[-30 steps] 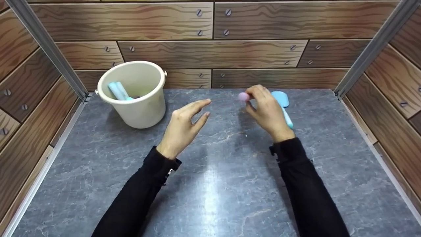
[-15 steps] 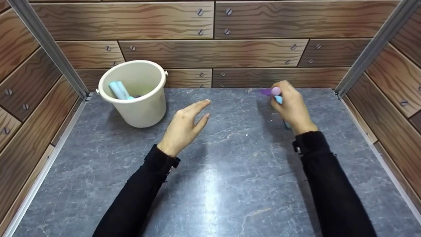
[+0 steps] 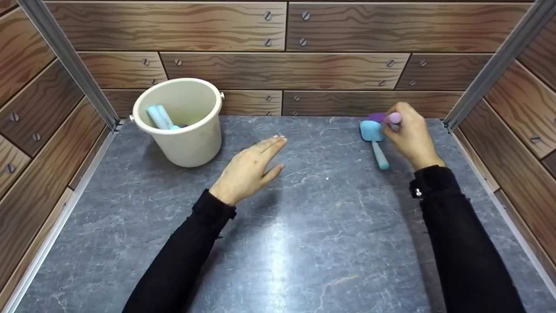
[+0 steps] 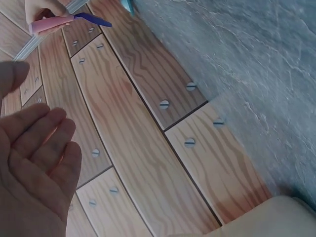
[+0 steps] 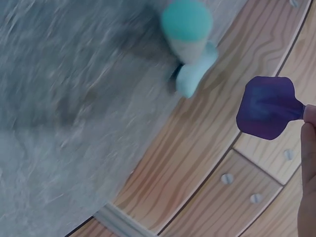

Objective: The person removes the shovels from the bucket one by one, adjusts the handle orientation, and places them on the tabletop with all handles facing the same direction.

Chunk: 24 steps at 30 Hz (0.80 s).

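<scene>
My right hand (image 3: 412,138) grips a small toy shovel by its pink handle (image 3: 394,118), at the back right of the table. Its flat purple blade (image 5: 266,107) points away from the fingers, raised above the tabletop in the right wrist view. Just left of that hand, a blue toy shovel (image 3: 371,131) with a teal handle (image 3: 380,156) lies on the table. My left hand (image 3: 246,173) hovers near the middle with fingers extended, holding nothing; its palm (image 4: 34,177) shows in the left wrist view.
A cream bucket (image 3: 186,150) stands at the back left, with light blue pieces (image 3: 159,116) and something dark inside. Wood-patterned walls (image 3: 282,69) enclose the grey marbled table (image 3: 321,243) at the back and both sides. Metal posts (image 3: 69,61) mark the corners.
My right hand has moved right with the pink-handled shovel, passing over the blue shovel, which is uncovered now. The left hand has flattened and turned slightly, staying near the middle.
</scene>
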Tool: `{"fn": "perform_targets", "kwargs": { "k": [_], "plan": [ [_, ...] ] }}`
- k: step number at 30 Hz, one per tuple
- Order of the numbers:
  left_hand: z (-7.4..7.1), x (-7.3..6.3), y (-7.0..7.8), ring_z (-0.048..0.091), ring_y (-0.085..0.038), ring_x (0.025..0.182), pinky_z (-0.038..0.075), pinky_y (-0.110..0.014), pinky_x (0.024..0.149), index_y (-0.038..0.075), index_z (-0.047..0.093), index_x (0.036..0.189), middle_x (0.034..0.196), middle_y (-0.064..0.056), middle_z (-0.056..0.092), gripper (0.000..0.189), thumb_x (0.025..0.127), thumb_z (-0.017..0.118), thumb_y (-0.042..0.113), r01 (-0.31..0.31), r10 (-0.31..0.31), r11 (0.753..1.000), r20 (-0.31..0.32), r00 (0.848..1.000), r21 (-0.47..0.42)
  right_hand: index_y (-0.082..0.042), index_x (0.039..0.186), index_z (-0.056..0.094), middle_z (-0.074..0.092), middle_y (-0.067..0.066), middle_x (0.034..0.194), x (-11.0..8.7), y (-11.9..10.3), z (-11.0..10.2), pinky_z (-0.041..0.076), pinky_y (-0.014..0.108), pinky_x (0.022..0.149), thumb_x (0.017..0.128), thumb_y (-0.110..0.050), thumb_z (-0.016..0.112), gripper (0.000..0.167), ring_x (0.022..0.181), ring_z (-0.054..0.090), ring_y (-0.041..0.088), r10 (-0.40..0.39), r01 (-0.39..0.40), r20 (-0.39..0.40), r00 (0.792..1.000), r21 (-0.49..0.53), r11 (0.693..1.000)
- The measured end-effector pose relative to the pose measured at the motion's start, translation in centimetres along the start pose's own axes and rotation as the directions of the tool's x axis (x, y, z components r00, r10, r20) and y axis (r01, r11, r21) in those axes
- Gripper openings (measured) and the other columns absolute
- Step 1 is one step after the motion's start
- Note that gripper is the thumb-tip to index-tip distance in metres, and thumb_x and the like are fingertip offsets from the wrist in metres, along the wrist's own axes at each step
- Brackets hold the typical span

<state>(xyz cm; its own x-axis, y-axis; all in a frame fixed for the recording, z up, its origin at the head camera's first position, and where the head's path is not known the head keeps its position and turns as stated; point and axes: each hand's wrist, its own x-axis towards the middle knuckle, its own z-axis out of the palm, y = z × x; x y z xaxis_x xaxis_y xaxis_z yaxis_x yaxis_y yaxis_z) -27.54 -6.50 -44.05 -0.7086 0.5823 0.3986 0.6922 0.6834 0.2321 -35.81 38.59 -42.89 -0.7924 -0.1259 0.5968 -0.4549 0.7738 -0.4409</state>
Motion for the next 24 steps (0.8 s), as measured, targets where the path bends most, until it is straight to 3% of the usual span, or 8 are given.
{"fn": "perform_targets", "kwargs": {
  "k": [5,10,16,24],
  "plan": [
    [0.4,0.1,0.3,0.053,-0.032,0.171,0.043,-0.053,0.145,0.006,0.047,0.178,0.184,-0.014,0.053,0.069,0.122,0.065,0.04,-0.02,0.017,0.999,0.065,0.998,0.043,0.007,0.11,0.068,0.075,0.029,0.119,-0.3,1.7,-0.9,0.043,0.023,0.098,0.093,0.015,0.077,0.021,0.11,0.069,0.038,0.035,-0.035,-0.007,0.999,-0.008,0.999],
    [0.6,0.0,0.6,0.052,-0.033,0.172,0.04,-0.054,0.147,0.006,0.045,0.18,0.185,-0.014,0.052,0.073,0.122,0.063,0.047,-0.072,0.063,0.993,0.102,0.993,0.09,0.007,0.109,0.069,0.075,0.029,0.118,-0.6,3.2,-1.1,0.039,0.017,0.095,0.092,0.016,0.075,0.02,0.108,0.068,0.033,0.057,-0.057,0.005,0.998,-0.02,0.998],
    [0.9,-0.2,1.1,0.044,-0.034,0.177,0.032,-0.055,0.15,0.007,0.041,0.182,0.188,-0.015,0.047,0.077,0.122,0.062,0.05,-0.128,0.117,0.99,0.157,0.981,0.065,0.006,0.11,0.07,0.075,0.028,0.119,-1.3,4.3,-1.1,0.034,0.006,0.098,0.091,0.016,0.076,0.022,0.111,0.068,0.031,0.113,-0.113,0.01,0.994,-0.003,0.994],
    [1.4,-0.1,1.9,0.042,-0.033,0.178,0.031,-0.055,0.151,0.007,0.039,0.182,0.189,-0.014,0.045,0.078,0.122,0.06,0.052,-0.152,0.14,0.987,0.19,0.972,0.05,0.006,0.109,0.07,0.075,0.029,0.117,-2.1,5.6,-1.1,0.036,0.013,0.098,0.092,0.016,0.076,0.02,0.11,0.068,0.036,0.134,-0.134,0.024,0.991,-0.015,0.991]
  ]
}}
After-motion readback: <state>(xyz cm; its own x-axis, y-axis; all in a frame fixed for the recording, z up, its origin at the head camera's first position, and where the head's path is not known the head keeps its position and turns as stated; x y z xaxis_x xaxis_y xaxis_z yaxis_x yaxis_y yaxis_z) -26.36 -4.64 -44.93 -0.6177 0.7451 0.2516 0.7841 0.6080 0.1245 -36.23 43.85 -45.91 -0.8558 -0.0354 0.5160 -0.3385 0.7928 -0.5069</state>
